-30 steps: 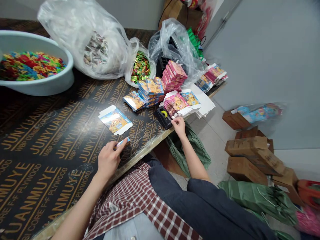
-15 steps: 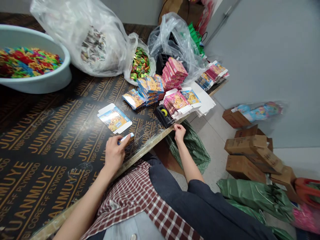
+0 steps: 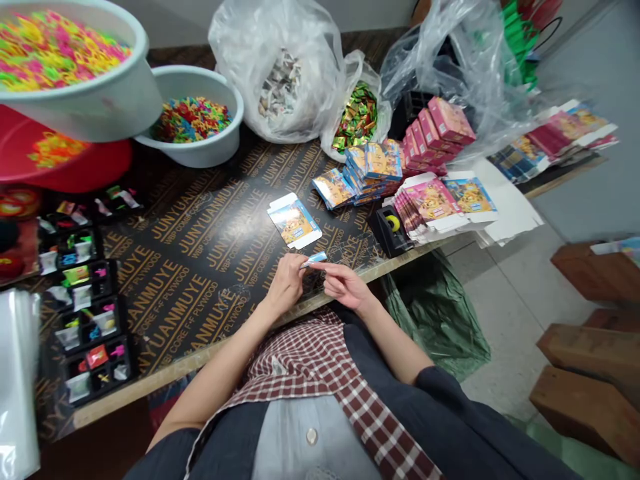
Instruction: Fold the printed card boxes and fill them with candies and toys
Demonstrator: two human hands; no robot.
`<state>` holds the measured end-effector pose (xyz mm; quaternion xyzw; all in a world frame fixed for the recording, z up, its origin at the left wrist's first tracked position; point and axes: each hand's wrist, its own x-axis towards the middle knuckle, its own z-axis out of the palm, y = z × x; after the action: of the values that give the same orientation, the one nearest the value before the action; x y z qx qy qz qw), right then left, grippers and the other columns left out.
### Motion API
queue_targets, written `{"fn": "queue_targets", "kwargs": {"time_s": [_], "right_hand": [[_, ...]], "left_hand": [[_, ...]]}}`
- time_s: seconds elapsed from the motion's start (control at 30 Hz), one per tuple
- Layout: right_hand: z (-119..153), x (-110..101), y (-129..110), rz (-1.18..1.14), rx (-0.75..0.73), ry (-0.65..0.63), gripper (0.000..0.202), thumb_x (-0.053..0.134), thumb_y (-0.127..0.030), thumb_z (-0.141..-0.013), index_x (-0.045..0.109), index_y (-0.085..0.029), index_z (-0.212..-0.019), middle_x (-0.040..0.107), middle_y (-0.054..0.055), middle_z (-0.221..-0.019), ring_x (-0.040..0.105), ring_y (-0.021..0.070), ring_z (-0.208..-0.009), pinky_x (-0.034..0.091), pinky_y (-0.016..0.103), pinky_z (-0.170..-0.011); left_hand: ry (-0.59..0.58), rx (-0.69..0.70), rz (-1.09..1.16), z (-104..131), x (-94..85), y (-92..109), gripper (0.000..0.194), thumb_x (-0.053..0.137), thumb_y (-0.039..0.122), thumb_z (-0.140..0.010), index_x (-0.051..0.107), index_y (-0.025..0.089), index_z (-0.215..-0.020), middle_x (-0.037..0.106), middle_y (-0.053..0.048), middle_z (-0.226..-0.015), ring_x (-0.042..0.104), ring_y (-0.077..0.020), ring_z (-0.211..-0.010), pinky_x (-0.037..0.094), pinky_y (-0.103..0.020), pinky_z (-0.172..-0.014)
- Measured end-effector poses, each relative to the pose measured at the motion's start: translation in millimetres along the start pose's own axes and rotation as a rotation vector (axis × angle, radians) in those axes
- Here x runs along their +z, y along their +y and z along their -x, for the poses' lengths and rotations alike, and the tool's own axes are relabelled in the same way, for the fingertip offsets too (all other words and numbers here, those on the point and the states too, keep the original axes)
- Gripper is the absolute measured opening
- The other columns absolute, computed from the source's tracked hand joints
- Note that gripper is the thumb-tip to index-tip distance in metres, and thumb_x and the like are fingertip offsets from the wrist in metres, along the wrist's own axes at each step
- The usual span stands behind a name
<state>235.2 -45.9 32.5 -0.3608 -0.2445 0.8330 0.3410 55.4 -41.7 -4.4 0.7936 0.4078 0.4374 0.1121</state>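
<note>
Just over the table's front edge, my left hand (image 3: 289,283) grips a small blue carton (image 3: 316,258), closed and seen edge-on. My right hand (image 3: 345,285) meets the carton from the right. Its index finger presses along the near end while the other fingers curl below; any tape there is too small to make out. Beyond my hands lies a flat, unfolded blue carton (image 3: 295,221) with white flaps. A black tape dispenser (image 3: 391,230) with a yellow core stands to the right, near the edge.
Filled blue cartons (image 3: 367,172) and pink cartons (image 3: 437,132) are stacked behind. Flat pink cartons (image 3: 433,200) lie beside the dispenser. Basins of small colourful pieces (image 3: 200,143) and black compartment trays (image 3: 95,333) occupy the left. A green sack (image 3: 440,320) hangs below the edge.
My right hand has moved from beside the tape dispenser leftward to the carton in my left hand. The view has swung left, bringing the trays and more basins into sight.
</note>
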Motion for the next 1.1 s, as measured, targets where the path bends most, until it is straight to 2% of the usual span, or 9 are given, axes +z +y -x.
{"fn": "queue_targets", "kwargs": {"time_s": [0.23, 0.4, 0.5, 0.57, 0.67, 0.8, 0.93, 1.0, 1.1], "right_hand": [[-6.9, -11.5, 3.3, -0.017, 0.043, 0.036, 0.026, 0.056, -0.028, -0.09, 0.075, -0.013, -0.101, 0.031, -0.011, -0.034, 0.015, 0.0053, -0.034, 0.019, 0.017, -0.038], [-14.9, -20.8, 18.2, 0.299, -0.01, 0.295, 0.047, 0.063, -0.058, -0.086, 0.072, -0.013, -0.08, 0.056, -0.002, -0.04, 0.038, 0.006, -0.031, 0.025, 0.016, -0.033], [-14.7, -29.1, 18.9, 0.227, 0.169, 0.266, 0.075, 0.038, -0.078, -0.089, 0.07, -0.011, -0.08, 0.067, 0.007, -0.053, 0.058, 0.0122, -0.038, 0.042, 0.019, -0.035], [-13.2, -31.6, 16.2, 0.148, 0.25, 0.214, 0.084, 0.025, -0.081, -0.089, 0.069, -0.01, -0.081, 0.071, 0.01, -0.06, 0.066, 0.0158, -0.045, 0.051, 0.022, -0.039], [-13.3, -29.8, 13.8, 0.123, 0.296, 0.186, 0.082, 0.024, -0.079, -0.092, 0.068, -0.011, -0.079, 0.071, 0.01, -0.06, 0.068, 0.0171, -0.048, 0.054, 0.023, -0.041], [-18.1, -26.6, 17.2, 0.052, 0.386, 0.123, 0.075, 0.027, -0.072, -0.096, 0.067, -0.011, -0.077, 0.072, 0.01, -0.06, 0.07, 0.0185, -0.05, 0.056, 0.025, -0.042], [-19.0, -31.5, 19.3, 0.02, 0.415, 0.044, 0.046, 0.039, -0.047, -0.098, 0.064, -0.013, -0.079, 0.071, 0.007, -0.061, 0.069, 0.0169, -0.053, 0.058, 0.026, -0.049], [-18.6, -34.9, 16.2, 0.085, 0.339, 0.0, 0.026, 0.048, -0.032, -0.091, 0.064, -0.014, -0.085, 0.071, 0.005, -0.062, 0.068, 0.0156, -0.054, 0.059, 0.026, -0.056], [-21.1, -34.2, 6.8, 0.347, 0.188, -0.069, 0.027, 0.055, -0.029, -0.083, 0.066, -0.013, -0.101, 0.075, 0.007, -0.079, 0.069, 0.0184, -0.066, 0.06, 0.033, -0.068]], "left_hand": [[-0.052, 0.015, -0.086, -2.2, 2.9, -3.5, 0.026, 0.044, 0.012, -0.093, 0.062, 0.021, -0.11, 0.062, -0.008, -0.099, 0.054, -0.0199, -0.088, 0.042, -0.034, -0.075], [0.056, -0.051, -0.133, -7.6, 6.5, -1.8, 0.014, 0.055, 0.026, -0.093, 0.067, 0.019, -0.092, 0.061, -0.007, -0.088, 0.054, -0.0191, -0.082, 0.042, -0.033, -0.073], [0.033, 0.028, -0.115, -2.8, 5.8, 6.5, 0.015, 0.06, 0.031, -0.092, 0.067, 0.018, -0.092, 0.063, -0.007, -0.088, 0.055, -0.0188, -0.081, 0.041, -0.033, -0.071], [0.061, 0.095, -0.098, 3.3, 7.4, 11.9, 0.011, 0.061, 0.028, -0.092, 0.067, 0.019, -0.093, 0.064, -0.007, -0.088, 0.055, -0.0181, -0.08, 0.041, -0.032, -0.071], [0.126, 0.099, -0.11, 10.7, 13.6, 14.1, 0.011, 0.057, 0.018, -0.092, 0.068, 0.021, -0.091, 0.065, -0.006, -0.086, 0.055, -0.0172, -0.079, 0.04, -0.032, -0.071], [0.084, 0.063, -0.097, 15.5, 16.2, 13.1, 0.016, 0.054, 0.015, -0.092, 0.069, 0.021, -0.092, 0.067, -0.007, -0.089, 0.057, -0.0178, -0.081, 0.043, -0.033, -0.073], [0.001, 0.103, 0.018, 25.6, 3.5, 18.3, 0.021, 0.058, 0.02, -0.089, 0.068, 0.024, -0.106, 0.067, -0.009, -0.101, 0.061, -0.0201, -0.093, 0.047, -0.037, -0.082], [0.061, -0.04, 0.089, 31.2, -3.6, 18.7, 0.037, 0.068, 0.032, -0.082, 0.064, 0.025, -0.119, 0.063, -0.011, -0.116, 0.059, -0.026, -0.11, 0.046, -0.045, -0.095], [0.25, -0.548, 0.336, 34.0, -7.5, 10.4, 0.071, 0.075, 0.045, -0.074, 0.049, 0.025, -0.137, 0.061, -0.011, -0.116, 0.06, -0.0277, -0.111, 0.048, -0.046, -0.096]]}}
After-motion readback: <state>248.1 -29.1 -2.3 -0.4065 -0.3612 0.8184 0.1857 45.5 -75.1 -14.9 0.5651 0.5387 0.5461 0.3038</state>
